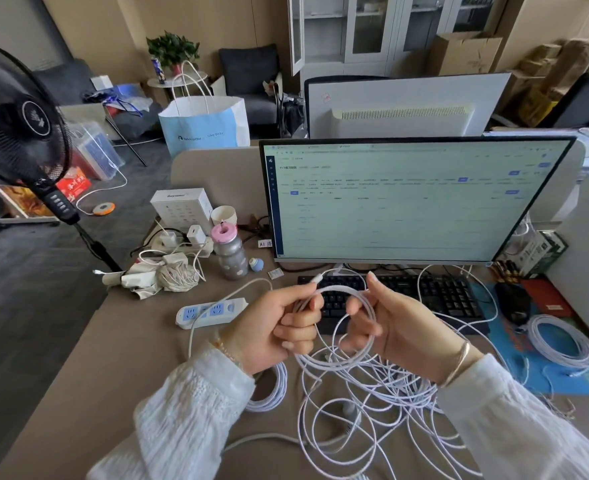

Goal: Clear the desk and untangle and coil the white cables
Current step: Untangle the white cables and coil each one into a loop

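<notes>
Between the two hands, a white cable loop [351, 323] is forming: the left hand [279, 327] is pinching its gathered strands, the right hand [390, 323] is curling round the far side. Below both wrists a tangled heap [372, 410] is waiting; two coils, one [563, 341] right of the right hand and one [272, 389] under the left wrist, look finished.

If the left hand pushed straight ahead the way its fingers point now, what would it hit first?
Most likely the right hand: the left hand faces it across the cable loop both hold. Depth is unclear, so the loop itself may come first.
</notes>
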Demonstrator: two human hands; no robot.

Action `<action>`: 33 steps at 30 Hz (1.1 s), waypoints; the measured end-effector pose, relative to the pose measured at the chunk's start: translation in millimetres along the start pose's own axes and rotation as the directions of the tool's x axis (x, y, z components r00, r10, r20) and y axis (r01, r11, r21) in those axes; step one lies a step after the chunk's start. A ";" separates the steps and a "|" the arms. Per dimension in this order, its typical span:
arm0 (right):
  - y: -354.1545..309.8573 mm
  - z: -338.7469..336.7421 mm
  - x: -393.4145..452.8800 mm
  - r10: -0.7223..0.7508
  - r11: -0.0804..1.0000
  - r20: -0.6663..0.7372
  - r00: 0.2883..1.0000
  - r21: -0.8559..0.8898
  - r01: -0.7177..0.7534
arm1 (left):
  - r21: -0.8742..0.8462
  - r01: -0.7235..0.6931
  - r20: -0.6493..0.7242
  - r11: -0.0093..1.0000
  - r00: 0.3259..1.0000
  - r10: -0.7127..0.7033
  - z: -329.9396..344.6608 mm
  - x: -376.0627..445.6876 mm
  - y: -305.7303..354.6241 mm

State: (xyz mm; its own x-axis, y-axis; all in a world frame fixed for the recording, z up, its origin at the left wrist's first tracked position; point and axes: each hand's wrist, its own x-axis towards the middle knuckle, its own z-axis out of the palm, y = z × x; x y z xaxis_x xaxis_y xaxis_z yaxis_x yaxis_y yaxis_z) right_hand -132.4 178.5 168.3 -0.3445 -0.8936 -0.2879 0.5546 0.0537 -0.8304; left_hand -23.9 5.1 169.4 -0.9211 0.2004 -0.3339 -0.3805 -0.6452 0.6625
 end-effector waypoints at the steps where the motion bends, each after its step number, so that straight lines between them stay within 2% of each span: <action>1: -1.6 1.8 -0.5 0.014 0.998 -0.009 1.000 0.055 -0.014 | 0.008 0.008 -0.004 1.000 1.000 -0.008 -0.3 -2.5 1.2; 4: -3.9 1.6 -3.4 0.029 0.996 -0.014 0.999 0.089 -0.028 | 0.072 0.033 0.006 0.997 0.999 -0.033 -0.9 -12.0 6.8; 8: 1.8 3.3 -5.3 -0.022 0.999 -0.087 0.996 0.032 0.025 | 0.099 0.049 0.042 0.994 0.998 -0.053 3.1 -13.7 5.1; 12: 4.4 6.9 -0.6 -0.110 0.988 -0.202 0.973 -0.131 0.084 | 0.134 0.032 0.053 0.990 0.998 -0.039 9.2 -6.0 -2.3; 16: -4.6 10.7 3.7 -0.197 0.963 -0.252 0.947 -0.230 0.139 | 0.135 0.020 0.011 0.991 1.000 -0.021 15.6 -0.2 -0.3; 18: -5.3 9.0 7.2 -0.235 0.967 -0.250 0.939 -0.156 0.200 | 0.123 -0.046 -0.006 0.991 0.999 0.048 16.9 1.4 5.4; 20: 0.2 5.2 12.7 -0.230 0.972 -0.202 0.952 0.006 0.235 | 0.077 -0.126 -0.020 0.989 0.992 0.128 19.3 1.3 15.2; 22: 14.1 0.9 20.1 -0.208 0.977 -0.128 0.970 0.018 0.212 | 0.018 -0.209 -0.030 0.978 0.977 0.210 24.1 0.3 27.1; 25: 44.9 -2.8 28.2 -0.094 0.933 0.001 0.996 -0.349 0.088 | -0.051 -0.296 -0.059 0.954 0.954 0.293 31.7 -0.1 43.5; 27: 64.0 -5.8 35.3 -0.025 0.842 0.023 0.999 -0.539 0.033 | -0.064 -0.343 -0.080 0.937 0.938 0.338 33.3 -2.9 53.1; 29: 78.8 -10.9 43.6 -0.023 0.721 0.020 1.000 -0.692 0.030 | -0.072 -0.393 -0.090 0.917 0.918 0.386 32.9 -8.8 62.0; 31: 94.0 -26.2 52.4 0.008 0.666 -0.032 0.999 -0.745 -0.030 | -0.078 -0.450 -0.095 0.890 0.892 0.443 29.9 -15.9 70.3; 33: 101.0 -36.0 52.0 0.083 0.688 -0.071 0.994 -0.718 -0.109 | -0.088 -0.513 -0.107 0.854 0.857 0.504 26.0 -23.6 77.7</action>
State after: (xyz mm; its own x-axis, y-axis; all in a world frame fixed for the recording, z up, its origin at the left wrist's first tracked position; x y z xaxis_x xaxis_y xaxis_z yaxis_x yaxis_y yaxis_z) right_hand -121.6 153.5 52.2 -0.3505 -0.8519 -0.3890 -0.1244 0.4541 -0.8822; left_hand -33.8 -30.6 246.2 -0.9723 -0.2326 -0.0237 0.1553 -0.7184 0.6780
